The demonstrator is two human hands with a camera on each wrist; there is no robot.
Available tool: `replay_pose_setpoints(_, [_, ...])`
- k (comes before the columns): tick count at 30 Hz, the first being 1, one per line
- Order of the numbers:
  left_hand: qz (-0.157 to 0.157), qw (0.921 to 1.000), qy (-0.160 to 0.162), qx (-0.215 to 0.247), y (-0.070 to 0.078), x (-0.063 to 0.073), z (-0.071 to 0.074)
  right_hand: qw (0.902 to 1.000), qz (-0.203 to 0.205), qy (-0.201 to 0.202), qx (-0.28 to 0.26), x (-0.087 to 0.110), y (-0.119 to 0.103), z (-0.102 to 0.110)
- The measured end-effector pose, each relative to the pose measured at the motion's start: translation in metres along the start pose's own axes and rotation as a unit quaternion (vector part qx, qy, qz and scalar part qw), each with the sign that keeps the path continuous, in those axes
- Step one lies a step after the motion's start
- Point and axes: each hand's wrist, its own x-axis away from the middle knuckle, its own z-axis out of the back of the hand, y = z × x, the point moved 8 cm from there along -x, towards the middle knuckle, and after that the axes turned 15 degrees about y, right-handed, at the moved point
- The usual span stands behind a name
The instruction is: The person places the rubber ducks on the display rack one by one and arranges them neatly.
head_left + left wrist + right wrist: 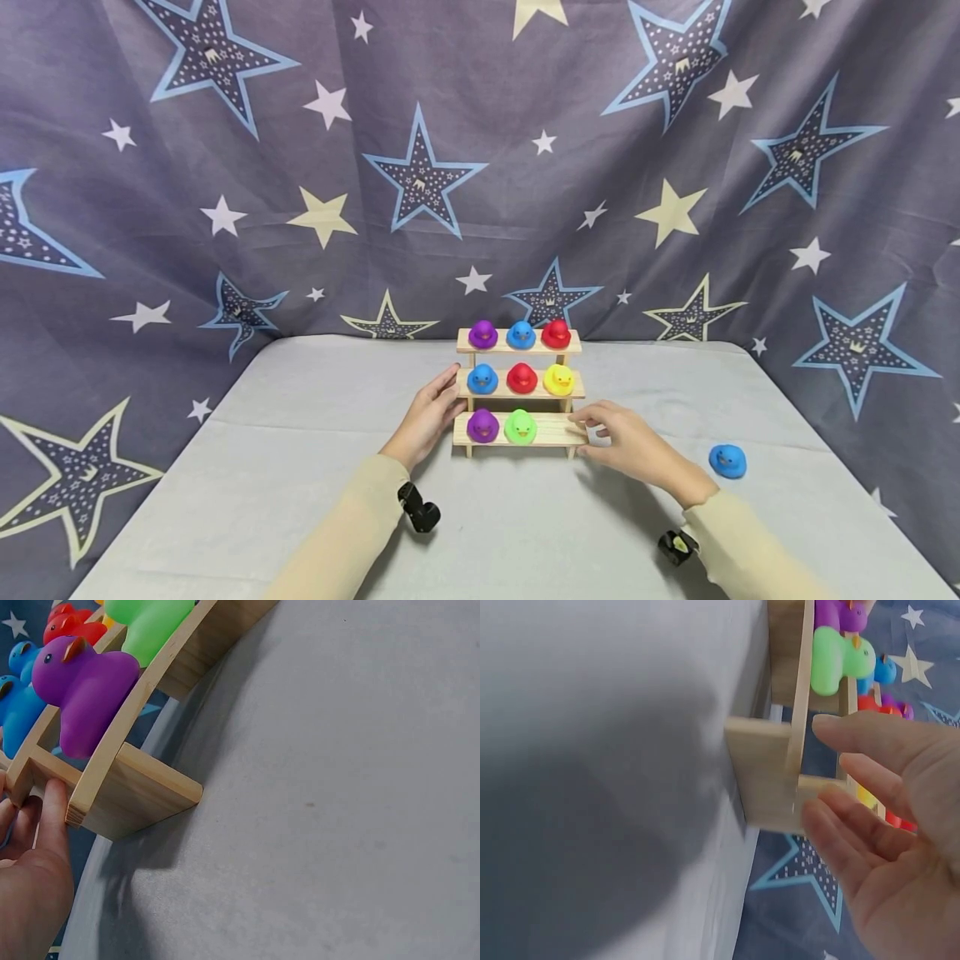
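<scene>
A three-tier wooden shelf (553, 430) holds rubber ducks. Along the bottom tier are a purple duck (483, 427) and a green duck (521, 427); its right end is bare. Blue (482, 380), red (522, 379) and yellow ducks (558, 380) fill the middle tier, with purple (483, 335), blue (521, 336) and red ducks (557, 335) on top. My left hand (427, 417) rests against the shelf's left side, fingers extended. At the bottom tier's right end, my right hand (626, 440) has thumb and fingers apart, nothing between them, as the right wrist view shows.
Another blue duck (727, 461) sits on the table to the right of my right hand. A pale grey cloth (322, 467) covers the table. Behind the shelf hangs a dark curtain (465, 75) with printed stars.
</scene>
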Motion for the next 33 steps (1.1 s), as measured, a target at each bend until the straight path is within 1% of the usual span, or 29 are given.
replay_pose_setpoints(4, [0.004, 1.0000, 0.005, 0.002, -0.001, 0.000, 0.000, 0.9999, -0.012, 0.002, 0.008, 0.005, 0.008, 0.012])
replay_pose_setpoints(12, [0.011, 0.9999, 0.009, 0.009, -0.001, 0.001, 0.000, 0.9992, -0.011, 0.014, 0.035, 0.014, 0.022, 0.040])
replay_pose_setpoints(20, [0.011, 0.9998, 0.010, 0.014, 0.001, 0.001, 0.000, 0.9965, 0.014, 0.056, 0.061, 0.027, 0.033, 0.071])
replay_pose_setpoints(23, [0.006, 0.9999, 0.005, 0.012, 0.001, 0.002, -0.001, 0.9954, 0.016, 0.065, 0.069, 0.032, 0.039, 0.081])
replay_pose_setpoints(28, [0.005, 0.9999, 0.002, 0.011, 0.001, 0.002, -0.001, 0.9941, 0.005, 0.067, 0.085, 0.038, 0.048, 0.097])
replay_pose_setpoints(33, [0.006, 0.9999, 0.000, 0.012, 0.002, 0.002, -0.001, 0.9932, -0.020, 0.056, 0.100, 0.042, 0.056, 0.109])
